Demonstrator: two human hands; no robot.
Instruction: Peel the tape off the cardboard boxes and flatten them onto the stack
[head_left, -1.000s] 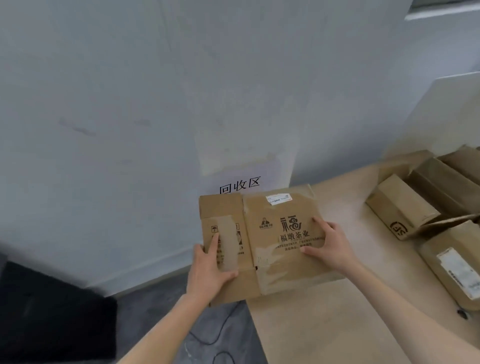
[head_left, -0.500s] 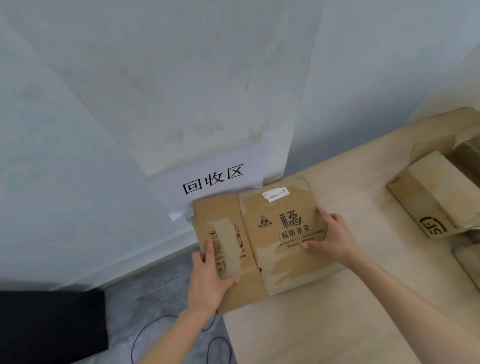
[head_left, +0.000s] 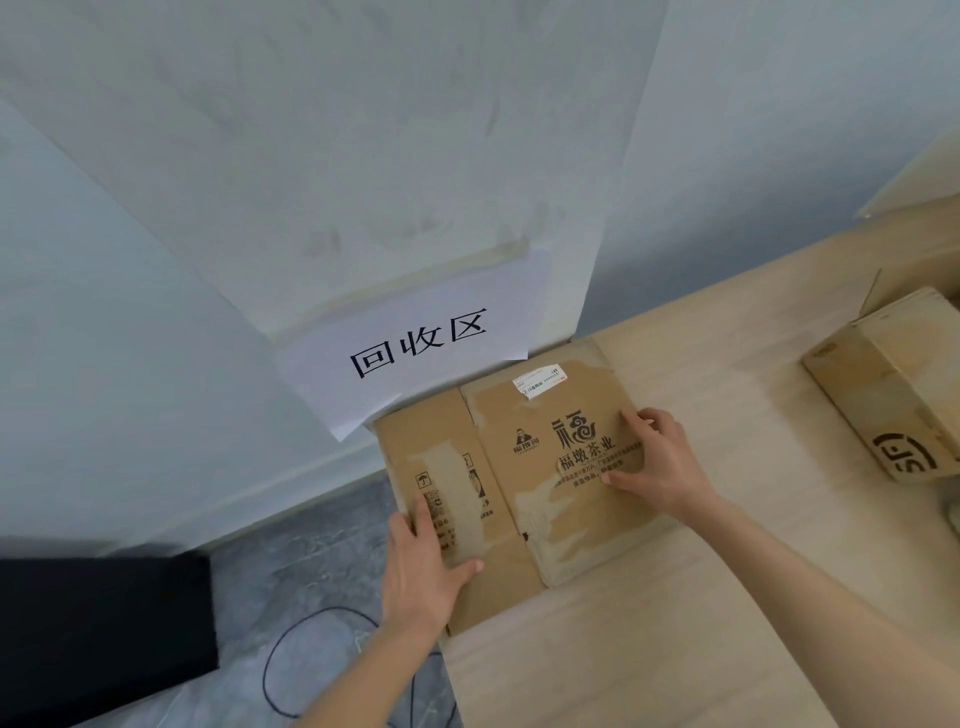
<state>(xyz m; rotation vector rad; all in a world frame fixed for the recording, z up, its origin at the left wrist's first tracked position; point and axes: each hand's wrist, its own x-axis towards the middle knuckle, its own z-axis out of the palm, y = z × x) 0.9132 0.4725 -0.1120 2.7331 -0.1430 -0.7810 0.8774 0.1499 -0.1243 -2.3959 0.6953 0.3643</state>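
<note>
**Flattened box down at the table's left corner, both your hands on it**

Wall (head_left: 311, 156): pale, matte, scuffed, with a projecting column in the middle.

Table (head_left: 675, 649): light wood-grain top, smooth, straight edge on your left dropping to grey mottled floor (head_left: 311, 571).

Flattened box (head_left: 519, 467): brown corrugated cardboard, flat on the table at its far-left corner, against the column. Rectangular; long axis runs left to right across your view, slightly tilted, right end further from you. Its left part hangs past the table edge over the floor. A vertical fold line splits it into a narrower left panel and a wider right panel with black printed characters and a logo. Surface is patchy: pale torn areas where the top paper layer is stripped. White shipping label (head_left: 537, 382) near the far edge.

Sign (head_left: 415, 358): white paper sheet taped on the column, three black characters, lower corner hanging free just above the box.

Second box (head_left: 883, 410): still a box shape, brown, black round logo on its near face, on the table well to the right.

Your left hand (head_left: 421, 566): fingers straight, flat on the left panel, thumb spread toward the fold. Pressing, not gripping.

Your right hand (head_left: 660, 462): on the right panel over the print, fingers bent, tips down on the cardboard, thumb pressing. Nothing pinched.

Black cable (head_left: 291, 649): thin loop on the floor.
</note>
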